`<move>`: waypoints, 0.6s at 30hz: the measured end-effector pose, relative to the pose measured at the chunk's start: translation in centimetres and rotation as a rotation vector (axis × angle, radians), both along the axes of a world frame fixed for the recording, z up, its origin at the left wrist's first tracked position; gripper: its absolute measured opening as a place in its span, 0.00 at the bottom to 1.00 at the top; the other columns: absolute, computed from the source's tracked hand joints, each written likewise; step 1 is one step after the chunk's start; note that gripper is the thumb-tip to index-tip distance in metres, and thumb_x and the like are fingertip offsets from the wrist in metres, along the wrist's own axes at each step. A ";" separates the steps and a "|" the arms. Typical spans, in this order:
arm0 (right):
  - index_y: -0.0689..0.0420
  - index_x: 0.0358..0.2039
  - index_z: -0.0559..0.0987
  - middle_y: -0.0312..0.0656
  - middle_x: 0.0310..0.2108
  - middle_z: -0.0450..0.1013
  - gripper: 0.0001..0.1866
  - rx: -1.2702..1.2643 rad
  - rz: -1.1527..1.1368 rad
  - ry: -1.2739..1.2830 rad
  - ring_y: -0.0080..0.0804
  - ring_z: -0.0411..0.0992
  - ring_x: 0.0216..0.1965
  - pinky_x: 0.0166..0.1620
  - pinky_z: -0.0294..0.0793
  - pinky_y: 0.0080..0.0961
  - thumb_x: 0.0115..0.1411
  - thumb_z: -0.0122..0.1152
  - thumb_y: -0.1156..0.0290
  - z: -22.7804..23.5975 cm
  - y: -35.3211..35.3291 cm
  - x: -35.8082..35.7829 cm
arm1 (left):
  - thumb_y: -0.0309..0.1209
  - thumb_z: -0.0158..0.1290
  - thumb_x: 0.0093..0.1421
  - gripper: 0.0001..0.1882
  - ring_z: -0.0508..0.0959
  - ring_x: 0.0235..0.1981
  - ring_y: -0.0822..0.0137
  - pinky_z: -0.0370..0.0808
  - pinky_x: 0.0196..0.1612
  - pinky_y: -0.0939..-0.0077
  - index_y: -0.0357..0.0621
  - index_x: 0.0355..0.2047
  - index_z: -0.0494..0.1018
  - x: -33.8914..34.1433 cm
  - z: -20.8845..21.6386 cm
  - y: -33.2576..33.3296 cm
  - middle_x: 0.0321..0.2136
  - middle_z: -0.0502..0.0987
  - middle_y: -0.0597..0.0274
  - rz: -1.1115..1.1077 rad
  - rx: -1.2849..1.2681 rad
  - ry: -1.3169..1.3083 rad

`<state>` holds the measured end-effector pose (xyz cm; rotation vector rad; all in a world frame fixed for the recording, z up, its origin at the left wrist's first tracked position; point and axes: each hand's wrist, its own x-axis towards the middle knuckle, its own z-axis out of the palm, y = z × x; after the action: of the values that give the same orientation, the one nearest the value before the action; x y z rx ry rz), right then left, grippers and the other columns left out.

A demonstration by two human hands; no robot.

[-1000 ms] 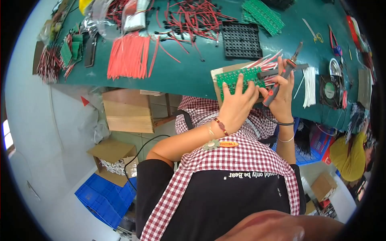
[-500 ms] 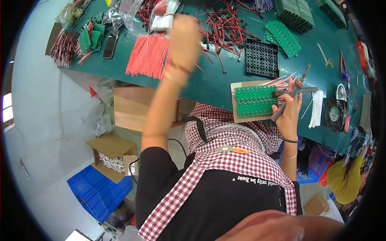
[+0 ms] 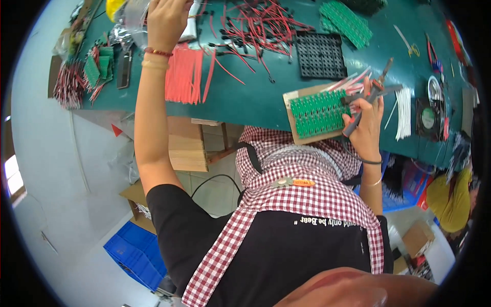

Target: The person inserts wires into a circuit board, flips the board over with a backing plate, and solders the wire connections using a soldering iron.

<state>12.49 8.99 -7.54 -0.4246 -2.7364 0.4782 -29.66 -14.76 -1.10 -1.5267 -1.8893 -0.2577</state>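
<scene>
My left hand point(image 3: 168, 24) is at the top edge, beside a clear plastic bag point(image 3: 134, 23) and a white bundle point(image 3: 190, 28). Its fingers look curled; their tips are cut off by the edge, so what they hold cannot be made out. My right hand point(image 3: 366, 125) grips a soldering iron point(image 3: 354, 124), its tip pointing up and away. Right by that hand, a green circuit board point(image 3: 318, 115) with rows of small parts lies on a brown backing piece point(image 3: 292, 124) at the table's near edge. A dark flat bar point(image 3: 391, 88) crosses by my fingers; red and white wires stick out behind.
Cut red wires point(image 3: 184, 77) lie left of a tangle of red-and-black leads point(image 3: 261, 23). A black grid tray point(image 3: 321, 56) and green boards point(image 3: 347, 24) are beyond the right hand. White wires point(image 3: 404, 115) and a small fan point(image 3: 428, 118) sit at right; a phone point(image 3: 124, 69) lies far left.
My left hand has moved left and farther away, to the top edge. The whole view has shifted a little. My right hand keeps the soldering iron at the board, which looks slightly tilted.
</scene>
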 end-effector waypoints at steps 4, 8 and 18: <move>0.51 0.43 0.65 0.51 0.68 0.53 0.25 -0.074 0.012 0.000 0.53 0.53 0.67 0.66 0.41 0.59 0.46 0.66 0.79 -0.6 0.4 0.0 | 0.18 0.58 0.56 0.04 0.77 0.22 0.71 0.73 0.26 0.80 0.38 0.30 0.75 10.3 2.3 2.7 0.26 0.78 0.59 -0.123 0.278 -0.500; 0.49 0.44 0.65 0.50 0.69 0.53 0.25 -0.106 0.032 0.002 0.49 0.53 0.68 0.66 0.40 0.59 0.48 0.65 0.79 -0.7 0.5 0.1 | 0.23 0.62 0.53 0.07 0.75 0.19 0.72 0.71 0.23 0.80 0.39 0.26 0.73 22.0 1.8 3.0 0.20 0.76 0.61 -0.150 -0.112 -0.944; 0.54 0.38 0.68 0.49 0.45 0.76 0.20 -0.652 0.387 0.373 0.47 0.73 0.47 0.48 0.73 0.41 0.47 0.68 0.82 1.3 -3.3 0.5 | 0.21 0.61 0.53 0.09 0.62 0.14 0.84 0.59 0.17 0.83 0.37 0.24 0.70 31.8 -3.4 2.8 0.13 0.67 0.69 0.003 0.049 -1.515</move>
<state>12.98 5.69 -6.20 0.0622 -2.2403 1.4050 2.10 -11.92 -4.54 -1.3028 -2.8392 -1.8313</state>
